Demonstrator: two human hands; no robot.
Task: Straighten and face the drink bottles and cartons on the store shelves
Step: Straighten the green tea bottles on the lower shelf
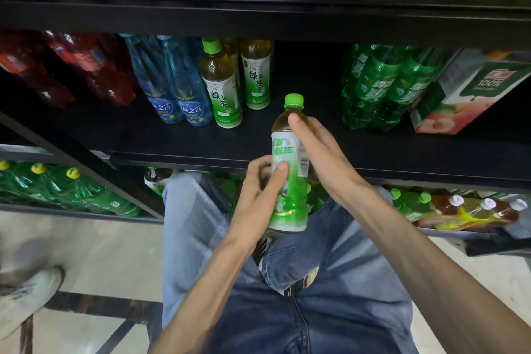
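A green-tea bottle (288,164) with a green cap is held upright in front of the black middle shelf (184,156), its barcode side turned to the right. My left hand (258,195) grips its lower body, thumb across the label. My right hand (319,152) holds the upper body, thumb on the shoulder below the cap. Two matching green-tea bottles (225,86) stand on the shelf behind, labels facing out, with an open gap to their right.
On the same shelf stand red soda bottles (94,72), blue water bottles (175,86), green soda bottles (379,86) and a peach juice carton (465,92). The lower shelf holds more green bottles (66,190) and tea bottles (471,210). A shoe (26,293) is on the floor left.
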